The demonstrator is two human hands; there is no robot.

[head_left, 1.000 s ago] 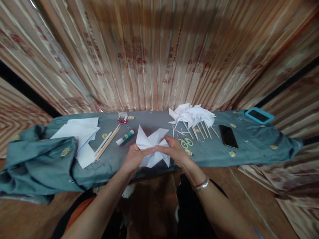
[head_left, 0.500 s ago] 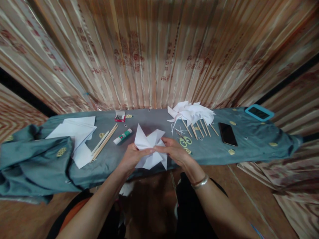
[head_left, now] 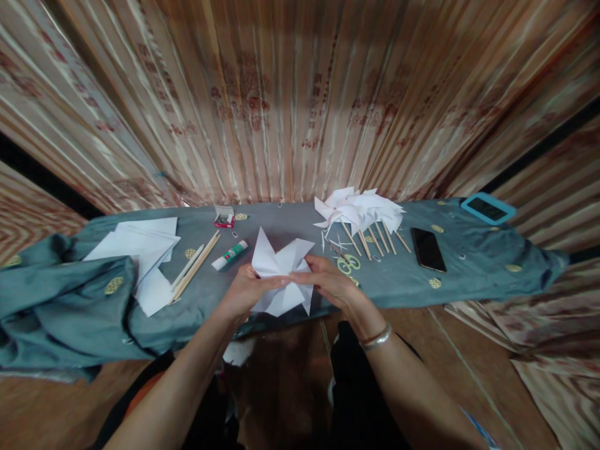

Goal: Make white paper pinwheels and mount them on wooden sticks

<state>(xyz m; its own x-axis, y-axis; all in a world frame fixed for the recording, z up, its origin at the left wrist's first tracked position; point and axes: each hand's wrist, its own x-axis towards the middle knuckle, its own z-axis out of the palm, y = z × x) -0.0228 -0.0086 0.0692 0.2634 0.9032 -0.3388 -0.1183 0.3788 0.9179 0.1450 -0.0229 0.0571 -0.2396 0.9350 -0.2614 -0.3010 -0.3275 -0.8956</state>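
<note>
Gripping star-shaped white folded-paper pinwheel [head_left: 283, 265], L hand [head_left: 245, 289] & R hand [head_left: 329, 281] both pinching nr ctr; wht/grn cylindrical glue stick [head_left: 229, 255] nr L.

The light is dim and muted, its source out of sight. Pale streaks run down the folds of the curtain [head_left: 281, 94], which darkens to brown toward the top. The white paper pinwheel [head_left: 282, 253] stands out brightest, with soft shadow on the table [head_left: 288, 219] behind it; a bracelet [head_left: 379, 339] glints. Below, the floor [head_left: 281, 387] sinks into deep shade. Fine detail is soft throughout, and wide-angle distortion stretches the corners.
</note>
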